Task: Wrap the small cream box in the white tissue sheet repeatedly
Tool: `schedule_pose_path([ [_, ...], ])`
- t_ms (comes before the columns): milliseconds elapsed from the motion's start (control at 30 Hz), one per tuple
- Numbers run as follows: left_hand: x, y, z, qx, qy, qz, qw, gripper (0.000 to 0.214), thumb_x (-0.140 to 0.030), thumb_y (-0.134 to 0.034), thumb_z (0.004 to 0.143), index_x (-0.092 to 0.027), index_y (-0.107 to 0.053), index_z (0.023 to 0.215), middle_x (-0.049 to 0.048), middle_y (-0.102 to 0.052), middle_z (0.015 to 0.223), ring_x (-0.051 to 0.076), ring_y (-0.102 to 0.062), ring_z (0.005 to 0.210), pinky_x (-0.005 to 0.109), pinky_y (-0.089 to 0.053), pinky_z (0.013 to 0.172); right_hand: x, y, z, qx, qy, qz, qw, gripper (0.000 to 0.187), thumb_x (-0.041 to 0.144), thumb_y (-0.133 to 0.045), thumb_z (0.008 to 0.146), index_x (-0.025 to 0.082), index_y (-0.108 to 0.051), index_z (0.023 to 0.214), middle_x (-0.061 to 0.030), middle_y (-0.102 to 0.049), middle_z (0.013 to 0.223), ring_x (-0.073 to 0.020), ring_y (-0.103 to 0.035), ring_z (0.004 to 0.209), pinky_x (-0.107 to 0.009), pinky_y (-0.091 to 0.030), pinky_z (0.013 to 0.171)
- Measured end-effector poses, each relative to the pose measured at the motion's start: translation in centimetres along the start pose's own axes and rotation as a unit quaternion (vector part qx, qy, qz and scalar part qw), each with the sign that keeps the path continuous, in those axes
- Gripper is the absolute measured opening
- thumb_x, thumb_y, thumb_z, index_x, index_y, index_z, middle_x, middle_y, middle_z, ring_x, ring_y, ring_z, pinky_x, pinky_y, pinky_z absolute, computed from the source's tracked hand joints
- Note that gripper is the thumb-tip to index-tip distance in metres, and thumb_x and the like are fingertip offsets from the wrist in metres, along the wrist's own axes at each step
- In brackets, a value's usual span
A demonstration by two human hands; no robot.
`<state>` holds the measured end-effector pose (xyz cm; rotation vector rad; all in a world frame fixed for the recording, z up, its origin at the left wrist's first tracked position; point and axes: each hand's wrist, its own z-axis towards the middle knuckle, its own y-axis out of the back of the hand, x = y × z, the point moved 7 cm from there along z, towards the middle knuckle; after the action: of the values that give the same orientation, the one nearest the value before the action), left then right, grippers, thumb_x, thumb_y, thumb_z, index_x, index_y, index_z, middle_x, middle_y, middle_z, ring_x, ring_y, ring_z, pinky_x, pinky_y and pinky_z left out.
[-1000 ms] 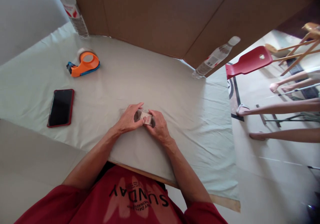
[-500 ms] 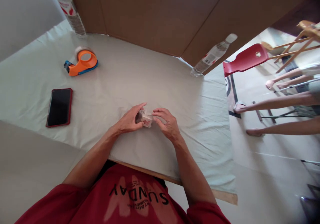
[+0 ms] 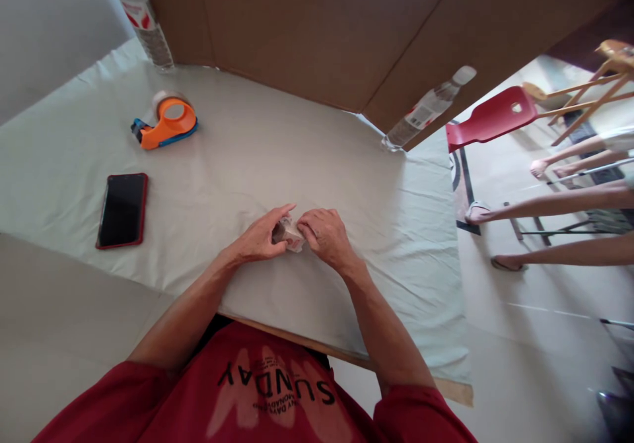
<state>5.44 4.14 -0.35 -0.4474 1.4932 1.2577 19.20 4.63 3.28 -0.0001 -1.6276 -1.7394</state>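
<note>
A small pale packet with red print [image 3: 288, 234] sits between my two hands on the pale green cloth [image 3: 238, 166] near the table's front edge. My left hand [image 3: 260, 235] curls round its left side, forefinger stretched over the top. From the right, my right hand [image 3: 324, 235] closes its fingers on the packet. Most of the packet is hidden by my fingers, so I cannot make out what it is.
A red-cased phone [image 3: 121, 209] lies face up at the left. An orange tape dispenser [image 3: 167, 119] sits behind it. Water bottles stand at the back left [image 3: 143, 20] and back right [image 3: 426, 109] against brown cardboard walls. Other people's bare legs [image 3: 555, 205] and a red chair [image 3: 490, 118] are at the right.
Half a second ago my right hand was lifted off the packet with its fingers apart; now it has come back and closed on it. My left hand has kept its hold.
</note>
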Motion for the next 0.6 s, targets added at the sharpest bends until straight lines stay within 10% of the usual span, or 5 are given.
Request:
schedule_pose_path([
  [267,0.4,-0.1,0.0,0.006,0.008,0.009,1.0,0.087,-0.019,-0.063,0.072,-0.019,-0.032,0.153,0.0134,-0.057,0.137,0.025,-0.06,0.113,0.039,-0.049,0.1,-4.6,-1.0,0.4,-0.062,-0.191,0.19,0.961,0.024,0.036,-0.047,0.091,0.02,-0.063,0.083,-0.0033,-0.065,0.077,-0.0174,-0.057,0.074,-0.031,-0.042,0.073],
  [600,0.2,-0.3,0.0,-0.028,-0.046,0.015,0.998,0.089,-0.015,-0.062,0.073,-0.021,-0.027,0.155,0.0139,-0.054,0.139,0.026,-0.057,0.122,0.039,-0.048,0.104,-4.7,-2.5,-0.9,-0.03,-0.207,0.37,0.905,0.033,0.046,-0.068,0.079,0.019,-0.072,0.097,-0.0008,-0.067,0.078,-0.0147,-0.058,0.07,-0.027,-0.047,0.067],
])
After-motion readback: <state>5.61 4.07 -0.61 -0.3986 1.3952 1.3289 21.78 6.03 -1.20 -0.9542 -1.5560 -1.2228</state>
